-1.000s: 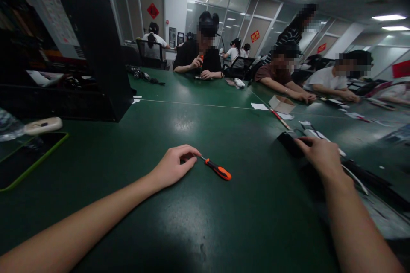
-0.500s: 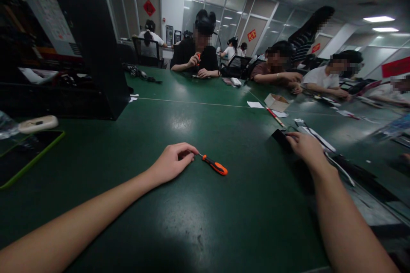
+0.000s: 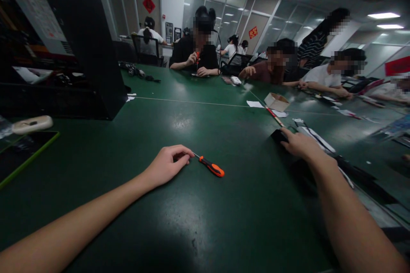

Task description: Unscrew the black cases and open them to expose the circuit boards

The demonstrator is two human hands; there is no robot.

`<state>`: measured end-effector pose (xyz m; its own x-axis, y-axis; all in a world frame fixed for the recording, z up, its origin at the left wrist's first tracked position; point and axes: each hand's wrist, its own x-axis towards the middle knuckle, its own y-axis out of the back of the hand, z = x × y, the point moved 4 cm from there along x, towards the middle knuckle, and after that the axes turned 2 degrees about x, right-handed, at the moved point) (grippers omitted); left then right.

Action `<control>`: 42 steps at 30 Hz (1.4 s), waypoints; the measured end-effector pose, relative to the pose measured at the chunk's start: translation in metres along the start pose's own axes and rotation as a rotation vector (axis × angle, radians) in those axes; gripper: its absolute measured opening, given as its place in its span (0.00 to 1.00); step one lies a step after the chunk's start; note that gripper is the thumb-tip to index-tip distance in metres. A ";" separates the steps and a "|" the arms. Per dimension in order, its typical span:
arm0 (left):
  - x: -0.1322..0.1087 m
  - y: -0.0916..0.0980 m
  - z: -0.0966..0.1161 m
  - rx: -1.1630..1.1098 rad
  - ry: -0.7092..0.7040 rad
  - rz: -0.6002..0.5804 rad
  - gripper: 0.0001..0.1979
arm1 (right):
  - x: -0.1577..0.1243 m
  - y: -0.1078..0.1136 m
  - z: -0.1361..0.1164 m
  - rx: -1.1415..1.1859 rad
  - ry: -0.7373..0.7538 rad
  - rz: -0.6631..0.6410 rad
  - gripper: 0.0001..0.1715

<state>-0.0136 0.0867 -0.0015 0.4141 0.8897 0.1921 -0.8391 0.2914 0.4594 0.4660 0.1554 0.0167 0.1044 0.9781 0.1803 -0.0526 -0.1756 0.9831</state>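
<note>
Near the middle of the green table (image 3: pixel 153 123), my left hand (image 3: pixel 168 164) rests with its fingers curled and closed around the thin metal shaft of a screwdriver (image 3: pixel 212 166). The tip of the shaft is hidden under the fingers. Its orange and black handle lies on the table, pointing right and towards me. Farther right, my right hand (image 3: pixel 299 144) has its thumb and fingers closed on a dark flat object (image 3: pixel 278 135). Most of that object is in shadow or behind the hand, so its kind cannot be made out.
On the left stand an open black computer case (image 3: pixel 107 64) and a green-edged tablet-like object (image 3: pixel 28 153) beside a pale oblong thing (image 3: pixel 32 124). A small cardboard box (image 3: pixel 277 101) and white paper (image 3: pixel 255 104) lie farther back. Across the table a person (image 3: pixel 200 51) holds a screwdriver.
The view has shifted slightly. My right hand has moved a little left over the dark object, its fingers reaching farther forward. My left hand and the screwdriver keep nearly the same pose.
</note>
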 end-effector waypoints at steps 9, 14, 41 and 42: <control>0.002 0.000 0.006 0.043 0.017 -0.011 0.10 | 0.014 -0.003 0.001 -0.140 0.025 -0.296 0.33; 0.001 -0.001 0.010 0.099 0.008 -0.037 0.11 | -0.001 -0.001 -0.003 -0.167 0.057 -0.260 0.33; -0.012 -0.008 0.008 -0.132 0.095 0.055 0.10 | -0.069 0.014 0.040 0.133 -0.244 -0.272 0.21; -0.011 -0.007 0.007 -0.152 0.096 0.067 0.09 | -0.081 0.009 0.052 0.134 -0.230 -0.299 0.20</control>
<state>-0.0094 0.0720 -0.0008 0.3262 0.9362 0.1312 -0.9103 0.2737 0.3104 0.5091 0.0690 0.0131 0.3163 0.9402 -0.1266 0.1423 0.0849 0.9862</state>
